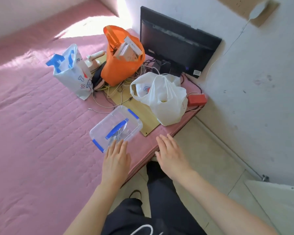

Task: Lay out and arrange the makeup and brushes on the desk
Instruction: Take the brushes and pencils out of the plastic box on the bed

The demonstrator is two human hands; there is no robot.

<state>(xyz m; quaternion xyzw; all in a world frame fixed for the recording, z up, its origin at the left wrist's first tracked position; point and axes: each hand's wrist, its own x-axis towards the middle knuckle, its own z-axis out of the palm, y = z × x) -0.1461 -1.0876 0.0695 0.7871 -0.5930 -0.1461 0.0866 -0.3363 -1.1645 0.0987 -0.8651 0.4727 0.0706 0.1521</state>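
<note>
A clear plastic box (100,128) with a blue handle and blue side latches lies on the pink mattress (32,133) near its corner. Thin brush-like items show faintly through its lid. My left hand (116,160) reaches out flat, fingers apart, its fingertips at the box's near edge. My right hand (171,154) hovers open over the mattress edge, to the right of the box, and holds nothing.
Behind the box stand an orange bag (120,68) with cartons, a white-and-blue bag (71,72), a white plastic bag (166,100), a black monitor (176,43), a red box (196,100), tangled cables and a wooden board (148,119). Tiled floor and a wall lie to the right.
</note>
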